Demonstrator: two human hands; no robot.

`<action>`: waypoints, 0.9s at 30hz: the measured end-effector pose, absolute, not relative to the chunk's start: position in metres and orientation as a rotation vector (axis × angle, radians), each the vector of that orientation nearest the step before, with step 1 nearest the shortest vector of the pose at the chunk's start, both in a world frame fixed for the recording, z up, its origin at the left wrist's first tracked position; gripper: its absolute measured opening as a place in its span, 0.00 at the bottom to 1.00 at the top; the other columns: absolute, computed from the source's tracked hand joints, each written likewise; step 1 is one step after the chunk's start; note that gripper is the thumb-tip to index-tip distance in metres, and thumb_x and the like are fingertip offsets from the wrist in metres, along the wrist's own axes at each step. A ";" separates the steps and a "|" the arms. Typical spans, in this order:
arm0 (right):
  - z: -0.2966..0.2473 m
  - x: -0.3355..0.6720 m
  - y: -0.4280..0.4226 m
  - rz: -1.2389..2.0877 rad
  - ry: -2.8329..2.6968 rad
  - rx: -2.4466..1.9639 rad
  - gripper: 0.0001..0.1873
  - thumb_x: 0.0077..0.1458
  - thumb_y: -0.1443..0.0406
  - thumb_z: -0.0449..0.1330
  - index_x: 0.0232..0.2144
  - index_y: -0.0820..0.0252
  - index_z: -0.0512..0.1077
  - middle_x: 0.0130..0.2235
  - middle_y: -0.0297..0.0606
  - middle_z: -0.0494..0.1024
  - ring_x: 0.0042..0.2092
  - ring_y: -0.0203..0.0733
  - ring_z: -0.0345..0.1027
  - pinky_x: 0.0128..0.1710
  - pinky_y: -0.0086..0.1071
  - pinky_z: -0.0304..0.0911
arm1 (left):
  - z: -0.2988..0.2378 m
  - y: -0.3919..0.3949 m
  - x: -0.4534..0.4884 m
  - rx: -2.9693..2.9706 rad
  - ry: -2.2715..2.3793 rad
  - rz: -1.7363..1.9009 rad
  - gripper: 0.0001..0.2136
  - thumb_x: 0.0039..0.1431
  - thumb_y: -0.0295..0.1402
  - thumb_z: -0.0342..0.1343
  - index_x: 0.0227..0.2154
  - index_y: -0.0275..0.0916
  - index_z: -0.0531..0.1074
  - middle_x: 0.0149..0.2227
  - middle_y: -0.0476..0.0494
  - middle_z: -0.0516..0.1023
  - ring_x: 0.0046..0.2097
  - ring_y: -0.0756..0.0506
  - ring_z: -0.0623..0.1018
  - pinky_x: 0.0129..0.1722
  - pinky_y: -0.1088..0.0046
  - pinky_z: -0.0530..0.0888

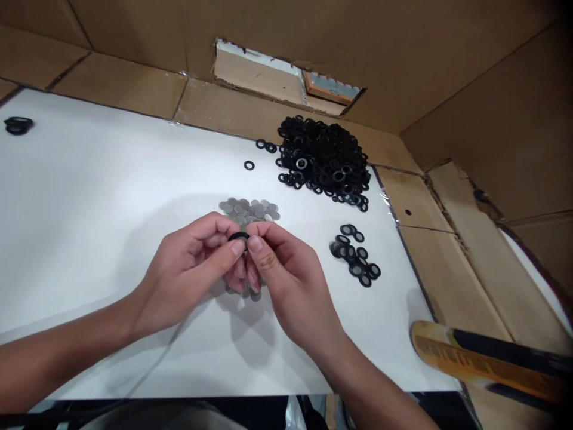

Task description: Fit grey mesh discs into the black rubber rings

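Between the thumbs and fingers of both my hands is a black rubber ring washer (239, 236), with a grey disc showing inside it. My left hand (192, 257) pinches its left side. My right hand (286, 269) closes on the right side, its thumb pressed near the rim. Just beyond my fingertips lies a pile of thin grey mesh-like discs (248, 209), and more of them show below my hands. To the right rests a small group of black washers with grey centres (356, 254).
A big heap of black ring washers (324, 158) sits at the back right, with a loose ring (249, 165) beside it. Several black rings (18, 125) lie far left. Cardboard walls (129, 83) bound the white table (80, 197). A yellow-and-black tool (465, 352) juts in at right.
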State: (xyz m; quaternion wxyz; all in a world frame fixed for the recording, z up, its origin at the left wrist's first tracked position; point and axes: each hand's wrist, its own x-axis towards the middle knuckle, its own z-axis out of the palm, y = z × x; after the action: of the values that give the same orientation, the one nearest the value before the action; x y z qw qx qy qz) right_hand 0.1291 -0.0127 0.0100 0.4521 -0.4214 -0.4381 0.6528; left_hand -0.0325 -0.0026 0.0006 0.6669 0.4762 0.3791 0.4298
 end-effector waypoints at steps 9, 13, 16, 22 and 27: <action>0.012 0.124 -0.024 1.553 -1.136 -1.043 0.13 0.75 0.58 0.54 0.37 0.56 0.65 0.28 0.27 0.66 0.31 0.33 0.62 0.32 0.31 0.59 | 0.003 -0.010 -0.027 1.068 0.846 1.064 0.11 0.71 0.22 0.55 0.33 0.42 0.75 0.24 0.58 0.80 0.27 0.55 0.82 0.32 0.85 0.78; 0.009 0.122 -0.027 1.480 -1.187 -1.084 0.12 0.75 0.56 0.53 0.38 0.55 0.64 0.31 0.28 0.66 0.32 0.35 0.61 0.33 0.32 0.60 | 0.005 -0.010 -0.025 1.069 0.942 1.061 0.10 0.70 0.24 0.57 0.32 0.42 0.74 0.23 0.57 0.79 0.26 0.54 0.81 0.30 0.83 0.78; 0.009 0.122 -0.025 1.459 -1.208 -1.128 0.12 0.74 0.55 0.55 0.38 0.54 0.65 0.30 0.29 0.68 0.31 0.35 0.62 0.32 0.33 0.60 | 0.004 -0.009 -0.025 1.092 0.984 1.076 0.09 0.71 0.26 0.57 0.33 0.42 0.73 0.23 0.56 0.78 0.26 0.53 0.80 0.30 0.81 0.78; 0.012 0.123 -0.019 1.549 -1.079 -1.102 0.10 0.68 0.57 0.63 0.38 0.55 0.69 0.25 0.26 0.68 0.27 0.35 0.64 0.28 0.32 0.60 | 0.001 -0.008 -0.028 1.073 0.919 1.058 0.05 0.72 0.34 0.58 0.38 0.42 0.74 0.28 0.53 0.81 0.28 0.51 0.81 0.31 0.78 0.79; 0.015 0.126 -0.014 1.586 -1.027 -1.071 0.11 0.66 0.59 0.65 0.34 0.57 0.70 0.24 0.25 0.68 0.27 0.34 0.66 0.30 0.31 0.64 | 0.002 -0.001 -0.033 1.074 0.903 0.946 0.06 0.71 0.32 0.58 0.36 0.41 0.76 0.27 0.52 0.80 0.28 0.51 0.80 0.33 0.76 0.80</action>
State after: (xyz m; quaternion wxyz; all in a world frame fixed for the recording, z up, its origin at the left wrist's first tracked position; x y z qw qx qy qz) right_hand 0.1257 -0.0137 0.0154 0.4661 -0.4362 -0.4183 0.6461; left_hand -0.0328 -0.0009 0.0022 0.6629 0.4753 0.3994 0.4184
